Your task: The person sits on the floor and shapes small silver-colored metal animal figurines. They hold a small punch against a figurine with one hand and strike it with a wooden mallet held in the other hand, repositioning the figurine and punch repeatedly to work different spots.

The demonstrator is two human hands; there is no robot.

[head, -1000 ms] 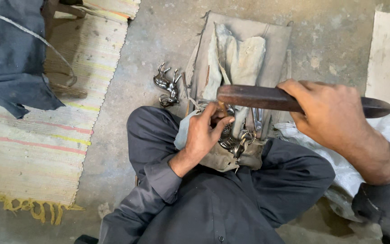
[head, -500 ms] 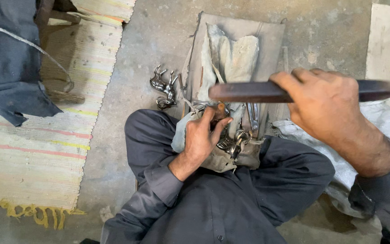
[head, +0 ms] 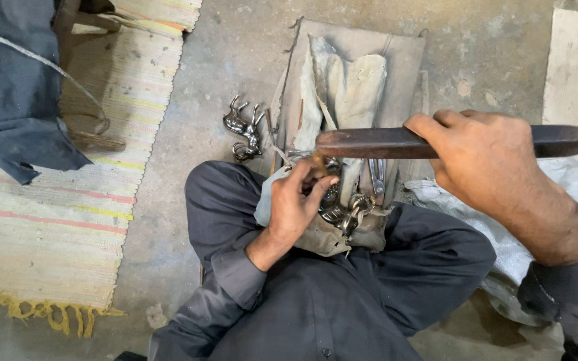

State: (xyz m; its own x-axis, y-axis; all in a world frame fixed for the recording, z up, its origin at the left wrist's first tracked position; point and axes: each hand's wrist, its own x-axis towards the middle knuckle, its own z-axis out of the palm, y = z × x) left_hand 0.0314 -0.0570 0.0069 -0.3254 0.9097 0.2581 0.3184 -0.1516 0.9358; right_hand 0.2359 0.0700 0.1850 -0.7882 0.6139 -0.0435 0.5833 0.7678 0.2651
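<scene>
Wooden bar (head: 382, 142) gripped by right hand (head: 486, 160); left hand (head: 296, 204) fingers pinch metal piece (head: 342, 207).

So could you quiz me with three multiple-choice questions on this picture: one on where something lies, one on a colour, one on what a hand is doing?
1. Where do the loose shiny metal figures lie?
A. on the striped mat
B. on the bare floor left of the cloth
C. on the dark bar

2. What colour are the trousers?
A. white
B. red
C. dark grey

3. How is the right hand?
A. gripping the dark bar
B. flat on the floor
C. out of sight

Answers: 1 B, they sit on the floor between mat and cloth. 2 C, dark grey over both legs. 3 A, its fingers wrap the bar.
</scene>
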